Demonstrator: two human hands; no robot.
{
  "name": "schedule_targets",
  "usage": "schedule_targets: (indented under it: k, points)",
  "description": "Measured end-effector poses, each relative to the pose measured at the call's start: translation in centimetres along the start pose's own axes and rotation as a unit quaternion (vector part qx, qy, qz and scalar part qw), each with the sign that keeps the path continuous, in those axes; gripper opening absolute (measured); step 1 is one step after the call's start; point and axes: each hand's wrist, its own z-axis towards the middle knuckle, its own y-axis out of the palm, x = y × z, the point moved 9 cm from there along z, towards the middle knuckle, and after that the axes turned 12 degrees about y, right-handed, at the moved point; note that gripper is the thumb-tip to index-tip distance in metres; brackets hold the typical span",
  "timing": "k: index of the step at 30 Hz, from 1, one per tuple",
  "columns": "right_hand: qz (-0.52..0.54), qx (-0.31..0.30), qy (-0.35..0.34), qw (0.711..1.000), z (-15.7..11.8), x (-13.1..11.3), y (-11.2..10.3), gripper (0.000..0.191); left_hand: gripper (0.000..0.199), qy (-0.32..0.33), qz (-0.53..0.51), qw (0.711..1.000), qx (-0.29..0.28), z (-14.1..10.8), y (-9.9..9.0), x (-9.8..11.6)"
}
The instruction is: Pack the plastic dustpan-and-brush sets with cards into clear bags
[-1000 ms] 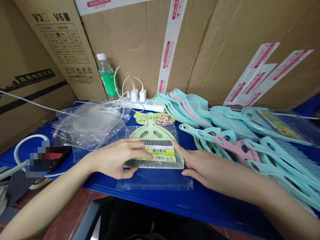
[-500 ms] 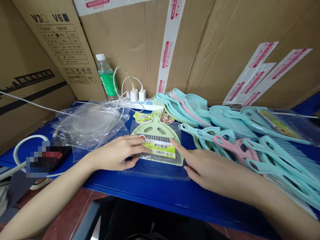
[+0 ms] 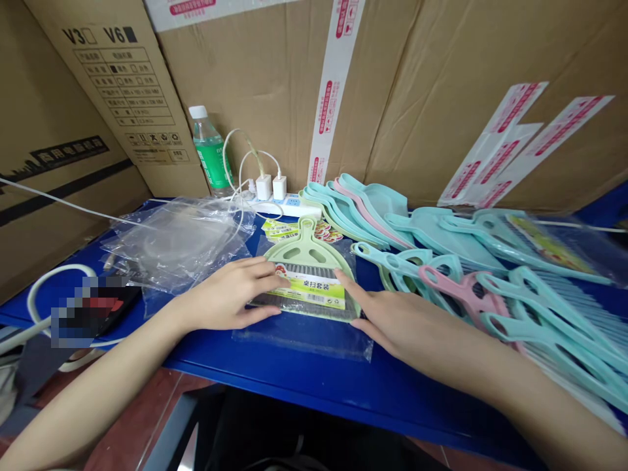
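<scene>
Half open, the left hand (image 3: 228, 294) rests on the left side of a green dustpan set (image 3: 307, 246), clear bag (image 3: 314, 341) about it, on the blue table (image 3: 392, 392); the right hand (image 3: 392, 320), likewise loose, touches its right edge. Straightening appears under way; next calls for even, flat pressure.

The dustpan (image 3: 307, 251) is pale green, the label (image 3: 321, 292) white and yellow-green, the table (image 3: 314, 379) blue.

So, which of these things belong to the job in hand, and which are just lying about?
Seem part of the job:
bagged green dustpan-and-brush set, touched by the left hand and right hand
its yellow-green label card
stacked clear plastic bags
loose printed cards
loose dustpans
loose brushes

Apparently just lying about:
green-labelled plastic bottle
power strip
white chargers
cardboard boxes
</scene>
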Motion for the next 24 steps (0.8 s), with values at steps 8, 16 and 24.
schedule_targets:
  k: [8, 16, 24]
  points:
    - [0.001, 0.020, -0.009, 1.000, 0.0, -0.1, -0.3, 0.060, 0.037, -0.209, 0.112, 0.971, 0.010, -1.6, -1.0, -4.1]
    - [-0.043, 0.000, 0.015, 0.999, 0.1, -0.2, -0.3, 0.059, 0.039, -0.237, 0.135, 0.961, -0.047, -1.8, -0.2, -4.5]
    - [-0.066, -0.033, 0.025, 0.997, 0.3, -0.4, -0.2, 0.064, 0.040, -0.202, 0.114, 0.972, -0.034, -1.6, -0.1, -4.0]
